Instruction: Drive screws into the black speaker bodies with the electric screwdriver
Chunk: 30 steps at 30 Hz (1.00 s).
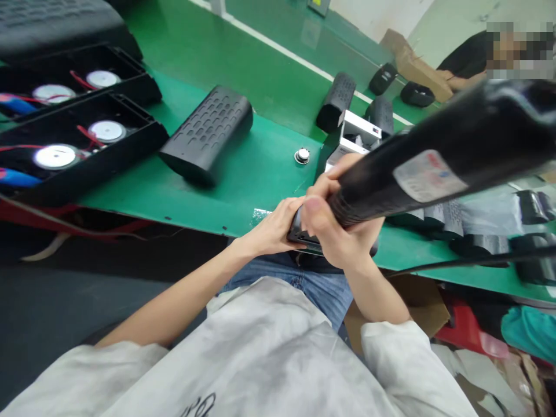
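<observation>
My right hand (343, 226) is wrapped round the lower end of a black electric screwdriver (382, 174) with a white label. The tool tilts up toward the camera and looks large. Its tip is hidden behind my fingers. My left hand (278, 229) grips the left side of a black speaker housing (299, 231) at the table's near edge, directly under the tool. Most of that housing is covered by my hands. A small round silver speaker driver (302, 155) lies on the green table just beyond.
A black textured speaker case (212, 133) sits left of centre. Open housings with white round drivers (56, 156) and red wires fill the far left. More black cases (452, 217) and a black cable (478, 262) are at right. A co-worker's arm (464, 80) shows at the back right.
</observation>
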Each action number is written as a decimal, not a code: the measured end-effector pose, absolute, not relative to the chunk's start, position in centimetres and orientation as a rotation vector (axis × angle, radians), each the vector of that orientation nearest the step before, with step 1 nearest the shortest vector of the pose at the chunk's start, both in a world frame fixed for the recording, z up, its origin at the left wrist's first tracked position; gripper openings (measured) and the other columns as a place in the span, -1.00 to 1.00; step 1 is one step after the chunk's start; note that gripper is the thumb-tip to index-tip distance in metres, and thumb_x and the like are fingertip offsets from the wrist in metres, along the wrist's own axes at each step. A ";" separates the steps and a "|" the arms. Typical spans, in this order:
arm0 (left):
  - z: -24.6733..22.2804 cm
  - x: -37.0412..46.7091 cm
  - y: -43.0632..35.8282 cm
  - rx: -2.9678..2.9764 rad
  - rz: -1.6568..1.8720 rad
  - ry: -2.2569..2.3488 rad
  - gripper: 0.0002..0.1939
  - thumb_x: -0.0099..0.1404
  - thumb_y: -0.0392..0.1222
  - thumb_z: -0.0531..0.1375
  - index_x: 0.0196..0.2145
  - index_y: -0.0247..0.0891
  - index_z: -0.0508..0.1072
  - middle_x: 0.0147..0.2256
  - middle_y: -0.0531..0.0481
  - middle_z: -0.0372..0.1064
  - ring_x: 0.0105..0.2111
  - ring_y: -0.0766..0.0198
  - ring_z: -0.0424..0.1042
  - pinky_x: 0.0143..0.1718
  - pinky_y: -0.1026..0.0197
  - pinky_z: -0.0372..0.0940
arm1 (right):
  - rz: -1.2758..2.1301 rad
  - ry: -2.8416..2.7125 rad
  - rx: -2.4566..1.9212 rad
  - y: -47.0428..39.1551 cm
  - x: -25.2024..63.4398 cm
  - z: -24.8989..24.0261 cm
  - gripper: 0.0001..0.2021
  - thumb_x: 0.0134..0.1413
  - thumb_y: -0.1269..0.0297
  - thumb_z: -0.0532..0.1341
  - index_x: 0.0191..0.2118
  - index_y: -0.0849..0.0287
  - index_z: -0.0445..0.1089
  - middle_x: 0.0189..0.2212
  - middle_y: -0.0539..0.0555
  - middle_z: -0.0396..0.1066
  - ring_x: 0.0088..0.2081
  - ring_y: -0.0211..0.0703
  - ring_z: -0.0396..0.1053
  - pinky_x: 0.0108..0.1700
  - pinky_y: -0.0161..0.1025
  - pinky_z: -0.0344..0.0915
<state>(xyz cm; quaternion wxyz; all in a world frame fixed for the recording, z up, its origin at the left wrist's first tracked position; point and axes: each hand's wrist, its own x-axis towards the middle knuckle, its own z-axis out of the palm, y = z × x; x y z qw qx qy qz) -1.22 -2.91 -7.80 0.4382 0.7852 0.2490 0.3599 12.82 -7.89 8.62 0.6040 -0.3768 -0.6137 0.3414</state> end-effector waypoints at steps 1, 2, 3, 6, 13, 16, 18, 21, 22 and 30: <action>-7.8 -1.3 -2.8 1.963 0.885 0.610 0.18 0.25 0.08 0.64 0.64 -0.13 0.21 0.51 -0.35 0.32 0.52 -0.46 0.33 0.57 -0.51 0.29 | 0.773 -1.428 -0.827 -7.9 13.2 9.5 -0.67 0.41 0.09 0.48 0.03 -0.13 0.32 -0.49 -0.13 0.37 -0.51 -0.10 0.42 -0.43 -0.04 0.54; -7.8 -1.4 -2.8 1.975 0.879 0.605 0.19 0.24 0.07 0.65 0.64 -0.13 0.20 0.51 -0.36 0.33 0.52 -0.47 0.34 0.57 -0.51 0.30 | 0.774 -1.438 -0.773 -7.8 13.8 10.5 -0.68 0.40 0.14 0.49 0.07 -0.16 0.37 -0.50 -0.16 0.35 -0.56 -0.13 0.37 -0.50 -0.09 0.49; -7.8 -1.5 -2.7 1.989 0.876 0.606 0.21 0.25 0.04 0.65 0.66 -0.11 0.17 0.51 -0.37 0.32 0.52 -0.46 0.34 0.57 -0.51 0.31 | 0.793 -1.449 -0.728 -7.7 14.7 11.7 -0.68 0.41 0.14 0.50 0.11 -0.20 0.42 -0.51 -0.17 0.34 -0.61 -0.16 0.32 -0.57 -0.13 0.43; -8.3 -1.7 -2.7 2.067 0.884 0.614 0.31 0.27 -0.08 0.64 0.71 -0.02 -0.02 0.54 -0.39 0.23 0.55 -0.41 0.31 0.57 -0.47 0.32 | 0.673 -1.426 -0.552 -6.3 18.1 15.2 -0.85 0.44 0.04 0.52 -0.08 -0.15 0.57 -0.53 -0.15 0.27 -0.69 -0.27 0.16 -0.69 -0.21 0.21; -8.3 -2.4 -2.6 2.129 0.835 0.596 0.43 0.32 -0.01 0.65 0.75 0.11 -0.25 0.55 -0.39 0.14 0.55 -0.43 0.30 0.56 -0.49 0.34 | 0.050 -1.157 -0.637 2.2 24.7 14.3 -0.74 0.34 0.28 0.52 -0.05 -0.15 0.47 -0.53 -0.18 0.20 -0.61 -0.23 0.10 -0.54 -0.15 0.15; -8.0 -2.5 -2.5 2.124 0.824 0.585 0.40 0.35 0.03 0.63 0.75 0.16 -0.26 0.55 -0.38 0.15 0.54 -0.42 0.31 0.54 -0.51 0.34 | 0.113 -1.164 -0.755 5.1 26.2 12.1 -0.60 0.27 -0.07 0.58 -0.04 -0.25 0.36 -0.49 -0.16 0.28 -0.57 -0.18 0.10 -0.47 -0.04 0.17; -8.0 -2.4 -2.5 2.118 0.819 0.588 0.39 0.36 0.03 0.62 0.74 0.17 -0.25 0.54 -0.38 0.16 0.53 -0.41 0.33 0.53 -0.50 0.36 | 0.139 -1.166 -0.837 6.7 26.9 11.0 -0.48 0.18 -0.34 0.56 -0.03 -0.31 0.31 -0.49 -0.16 0.28 -0.54 -0.16 0.07 -0.41 0.01 0.19; -8.1 -2.4 -2.6 2.117 0.807 0.606 0.39 0.36 0.01 0.63 0.74 0.16 -0.25 0.56 -0.39 0.14 0.54 -0.42 0.32 0.54 -0.50 0.34 | 0.136 -1.154 -0.898 8.5 27.7 10.2 -0.32 0.02 -0.57 0.53 -0.02 -0.32 0.28 -0.49 -0.18 0.30 -0.51 -0.20 -0.01 -0.39 0.02 0.17; -8.2 -2.4 -2.6 2.119 0.808 0.607 0.40 0.35 0.02 0.63 0.74 0.16 -0.25 0.56 -0.39 0.14 0.54 -0.43 0.31 0.55 -0.50 0.33 | 0.139 -1.154 -0.899 8.9 27.9 10.1 -0.31 0.01 -0.56 0.54 -0.02 -0.30 0.27 -0.48 -0.18 0.33 -0.52 -0.22 -0.02 -0.40 0.00 0.17; -9.4 -1.8 -2.4 2.112 0.940 0.550 0.43 0.29 0.04 0.67 0.76 0.06 -0.18 0.54 -0.41 0.19 0.53 -0.44 0.33 0.57 -0.45 0.32 | 0.189 -1.136 -0.738 1.6 25.3 13.3 -0.70 0.09 0.20 0.42 -0.06 -0.06 0.44 -0.55 -0.26 0.09 -0.66 -0.31 0.04 -0.65 -0.20 0.00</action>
